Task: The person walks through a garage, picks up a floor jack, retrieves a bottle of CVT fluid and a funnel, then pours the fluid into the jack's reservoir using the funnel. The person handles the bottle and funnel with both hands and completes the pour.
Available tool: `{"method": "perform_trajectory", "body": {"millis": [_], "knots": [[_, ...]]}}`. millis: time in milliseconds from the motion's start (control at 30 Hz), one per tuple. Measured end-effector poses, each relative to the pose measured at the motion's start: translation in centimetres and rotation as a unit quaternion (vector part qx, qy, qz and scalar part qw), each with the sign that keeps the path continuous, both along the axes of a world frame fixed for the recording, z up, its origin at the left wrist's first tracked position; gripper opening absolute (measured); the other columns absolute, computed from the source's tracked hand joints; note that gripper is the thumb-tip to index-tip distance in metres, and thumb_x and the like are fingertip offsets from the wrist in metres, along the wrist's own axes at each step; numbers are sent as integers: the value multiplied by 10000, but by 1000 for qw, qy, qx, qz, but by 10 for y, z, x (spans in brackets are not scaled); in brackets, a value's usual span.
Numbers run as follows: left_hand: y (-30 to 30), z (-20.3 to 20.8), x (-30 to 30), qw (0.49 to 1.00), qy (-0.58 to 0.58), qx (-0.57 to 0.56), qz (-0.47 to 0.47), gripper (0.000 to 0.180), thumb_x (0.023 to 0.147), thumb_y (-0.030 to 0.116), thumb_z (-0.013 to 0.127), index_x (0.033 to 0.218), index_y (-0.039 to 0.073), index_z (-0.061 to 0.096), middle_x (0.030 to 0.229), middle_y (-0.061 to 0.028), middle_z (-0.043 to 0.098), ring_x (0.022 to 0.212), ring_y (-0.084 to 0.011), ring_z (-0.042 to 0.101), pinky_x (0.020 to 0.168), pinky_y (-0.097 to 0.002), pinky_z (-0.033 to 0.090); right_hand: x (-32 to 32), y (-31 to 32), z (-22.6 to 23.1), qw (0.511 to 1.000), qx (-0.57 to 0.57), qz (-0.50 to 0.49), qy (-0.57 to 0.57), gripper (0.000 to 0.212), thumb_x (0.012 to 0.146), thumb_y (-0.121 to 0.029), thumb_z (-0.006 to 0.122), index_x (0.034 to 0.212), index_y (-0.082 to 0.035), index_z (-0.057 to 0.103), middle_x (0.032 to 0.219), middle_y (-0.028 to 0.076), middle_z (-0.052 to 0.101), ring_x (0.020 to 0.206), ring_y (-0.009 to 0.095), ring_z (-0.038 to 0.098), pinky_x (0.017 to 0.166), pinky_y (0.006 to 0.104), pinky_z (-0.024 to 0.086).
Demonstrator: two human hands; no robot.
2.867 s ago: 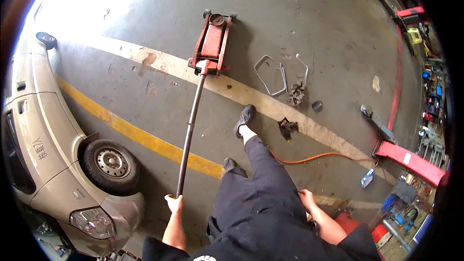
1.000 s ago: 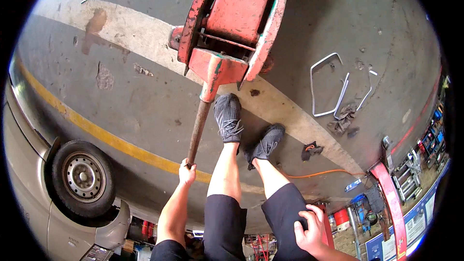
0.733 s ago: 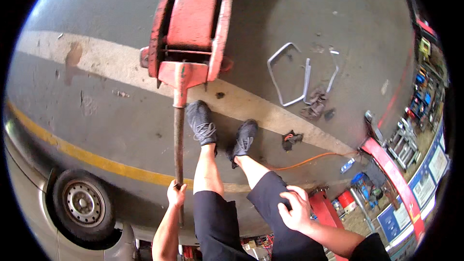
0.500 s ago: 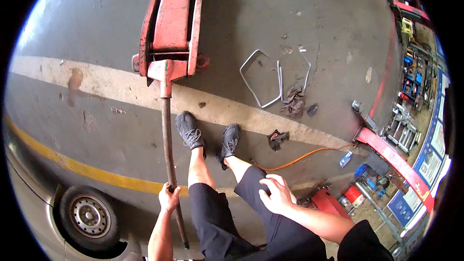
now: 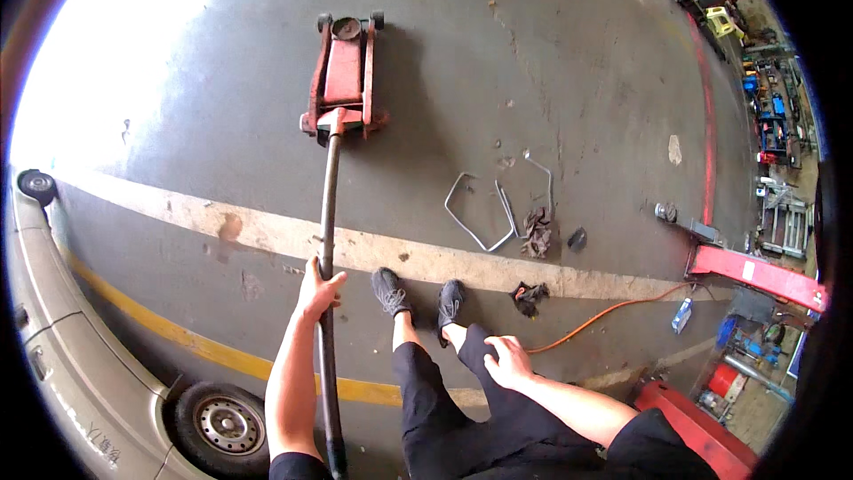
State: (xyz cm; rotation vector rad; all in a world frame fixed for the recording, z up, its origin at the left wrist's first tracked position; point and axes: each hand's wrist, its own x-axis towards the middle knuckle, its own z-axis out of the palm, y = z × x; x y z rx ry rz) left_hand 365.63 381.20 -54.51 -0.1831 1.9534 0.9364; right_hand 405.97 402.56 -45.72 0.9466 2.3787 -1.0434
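Note:
A red floor jack (image 5: 344,71) stands on the floor ahead of me, its round saddle at the far end. Its long metal handle (image 5: 330,187) slopes back toward me on my left. My left hand (image 5: 318,293) grips this handle about midway, with the thumb sticking out to the right. The handle's near end runs past my forearm to the lower edge of the picture. On my right thigh, near the knee, lies my right hand (image 5: 508,362), fingers loosely stretched and nothing held.
A beige car (image 5: 89,338) is close on my left. Bent grey strips (image 5: 484,244), a dark rag (image 5: 537,233), a black cloth (image 5: 530,299) and an orange hose (image 5: 591,314) lie on the floor. Red lift arms (image 5: 755,276) and tools line the right side.
The jack has rolled forward, away from me, past the white floor stripe. My left arm reaches farther out with the handle. My view takes in more floor; the right hand stays on the thigh.

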Motion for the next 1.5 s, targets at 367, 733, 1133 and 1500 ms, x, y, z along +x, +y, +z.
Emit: {"method": "perform_trajectory", "body": {"millis": [367,733,1133,1500], "knots": [[-53,201,31,952,-242,155,105,321,932,127,714,1119,61,461,776,-99,573,519,-250,614,466,-458,573,-63,22,113,975,-84,-201,31,418,901,-214,689,1275,-71,570,1013,175,710,924,285,725,806,391,570],[206,296,-133,912,-283,192,227,184,929,155,662,890,35,528,665,-93,548,511,-239,557,445,-389,490,-186,41,143,922,-177,-295,179,390,940,-201,665,1268,-34,534,898,107,677,827,205,711,739,344,549],[403,307,-200,884,-308,241,255,187,976,207,616,963,59,503,750,-101,565,565,-233,567,505,-356,533,-398,200,250,887,-113,-246,373,466,977,-285,635,1330,-15,495,950,119,666,840,204,676,768,342,539],[529,312,-304,892,-329,192,244,231,972,201,596,1044,45,441,820,-150,561,631,-268,573,544,-387,536,-462,360,263,887,-142,-281,337,370,949,-225,659,1233,-8,564,812,104,672,745,189,668,689,340,512]]}}
